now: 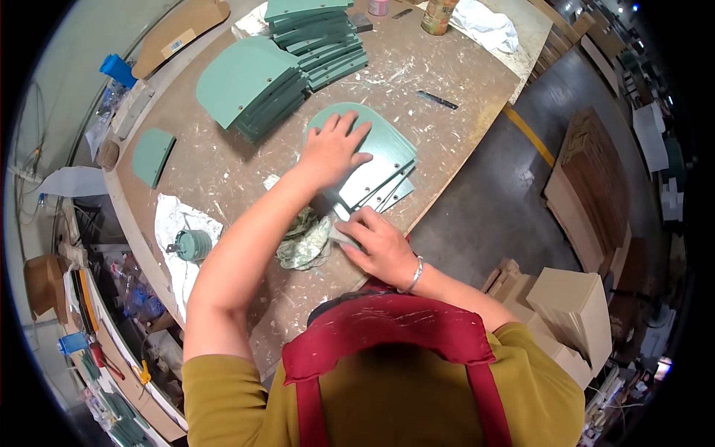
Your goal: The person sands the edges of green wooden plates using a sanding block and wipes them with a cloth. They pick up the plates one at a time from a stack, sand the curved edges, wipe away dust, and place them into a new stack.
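Observation:
My left hand (335,151) lies with fingers spread on a green, round-ended panel (383,153). That panel rests on a few others, fanned out a little at their holed straight edge. Closer to me, my right hand (381,247) is closed, with a small light-grey pad (341,235) between thumb and fingers; whether it is cloth or sandpaper I cannot tell. Beside the pad sits a crumpled, green-stained rag (304,249). A white object, partly hidden, shows between the rag and the panels.
Stacks of green panels (249,82) stand at the far side of the paint-spotted table (462,141). A single green piece (153,156) lies at left, near a green-coated can (192,244) on white cloth. A dark blade-like tool (437,100) and a tin (438,16) are farther right. Cardboard boxes (570,305) stand right.

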`<action>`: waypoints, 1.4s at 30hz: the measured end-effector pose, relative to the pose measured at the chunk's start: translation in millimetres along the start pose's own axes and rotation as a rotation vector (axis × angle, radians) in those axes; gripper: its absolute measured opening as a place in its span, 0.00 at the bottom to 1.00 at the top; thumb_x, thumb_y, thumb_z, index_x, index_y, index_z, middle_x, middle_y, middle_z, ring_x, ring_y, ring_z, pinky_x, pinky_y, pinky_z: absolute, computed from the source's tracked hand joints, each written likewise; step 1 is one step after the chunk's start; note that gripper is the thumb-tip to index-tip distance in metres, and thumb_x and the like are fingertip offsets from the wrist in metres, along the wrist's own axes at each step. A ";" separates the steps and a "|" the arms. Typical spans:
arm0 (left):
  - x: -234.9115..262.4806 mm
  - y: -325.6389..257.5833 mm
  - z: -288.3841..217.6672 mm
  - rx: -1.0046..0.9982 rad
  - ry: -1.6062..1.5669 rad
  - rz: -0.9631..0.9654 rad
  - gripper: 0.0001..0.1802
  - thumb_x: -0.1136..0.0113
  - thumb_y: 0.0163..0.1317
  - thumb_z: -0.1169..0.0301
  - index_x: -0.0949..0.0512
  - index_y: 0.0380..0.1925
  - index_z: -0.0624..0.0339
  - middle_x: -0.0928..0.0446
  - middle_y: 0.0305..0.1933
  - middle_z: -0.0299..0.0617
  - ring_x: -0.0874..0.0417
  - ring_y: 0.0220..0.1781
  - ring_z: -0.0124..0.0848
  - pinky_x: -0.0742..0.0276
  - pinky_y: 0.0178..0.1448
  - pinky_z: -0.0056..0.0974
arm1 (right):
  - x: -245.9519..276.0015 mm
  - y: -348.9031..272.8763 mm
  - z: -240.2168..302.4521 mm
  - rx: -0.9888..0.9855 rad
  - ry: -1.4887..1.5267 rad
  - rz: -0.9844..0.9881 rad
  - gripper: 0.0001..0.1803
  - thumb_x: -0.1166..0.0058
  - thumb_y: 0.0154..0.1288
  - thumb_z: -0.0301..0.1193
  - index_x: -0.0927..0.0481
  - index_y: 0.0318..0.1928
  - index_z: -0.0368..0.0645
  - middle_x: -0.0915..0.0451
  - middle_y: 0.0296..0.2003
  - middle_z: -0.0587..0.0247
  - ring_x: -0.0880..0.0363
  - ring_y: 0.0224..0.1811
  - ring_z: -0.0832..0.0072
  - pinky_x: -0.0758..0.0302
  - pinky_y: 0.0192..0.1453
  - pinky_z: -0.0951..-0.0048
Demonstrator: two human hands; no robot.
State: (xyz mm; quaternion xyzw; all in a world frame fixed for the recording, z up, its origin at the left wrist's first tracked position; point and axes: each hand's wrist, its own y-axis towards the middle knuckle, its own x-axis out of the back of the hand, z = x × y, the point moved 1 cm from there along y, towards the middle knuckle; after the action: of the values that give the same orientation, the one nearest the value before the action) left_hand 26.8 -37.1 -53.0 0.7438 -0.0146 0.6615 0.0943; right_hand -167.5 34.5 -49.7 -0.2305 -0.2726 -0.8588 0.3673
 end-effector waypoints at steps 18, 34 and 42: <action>19.3 -89.2 -65.7 0.194 -0.251 -0.235 0.39 0.28 0.53 0.66 0.31 0.67 0.55 0.32 0.71 0.51 0.32 0.71 0.52 0.34 0.72 0.52 | 44.7 93.4 -83.0 -0.509 1.268 -0.328 0.13 0.46 0.73 0.29 0.21 0.54 0.39 0.19 0.48 0.66 0.21 0.49 0.78 0.23 0.53 0.73; -7.6 -91.1 -31.6 0.141 -0.327 -0.340 0.20 0.41 0.66 0.67 0.23 0.56 0.61 0.27 0.61 0.51 0.27 0.64 0.49 0.31 0.68 0.47 | 45.0 92.9 -90.6 -0.464 1.297 -0.315 0.15 0.44 0.72 0.27 0.24 0.55 0.33 0.20 0.49 0.61 0.22 0.51 0.76 0.25 0.58 0.72; 10.9 -22.1 43.2 0.416 -0.507 -0.419 0.26 0.39 0.66 0.62 0.26 0.60 0.64 0.25 0.59 0.54 0.25 0.62 0.51 0.30 0.66 0.47 | 34.6 88.3 -70.6 -0.143 0.766 0.229 0.17 0.39 0.67 0.31 0.20 0.54 0.39 0.23 0.47 0.63 0.24 0.50 0.73 0.27 0.58 0.71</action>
State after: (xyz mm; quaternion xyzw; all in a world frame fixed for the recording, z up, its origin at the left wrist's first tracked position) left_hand 73.8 -21.1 -49.5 0.8738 0.2492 0.4121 0.0678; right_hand -136.1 -79.4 -55.3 0.0523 -0.0283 -0.8528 0.5189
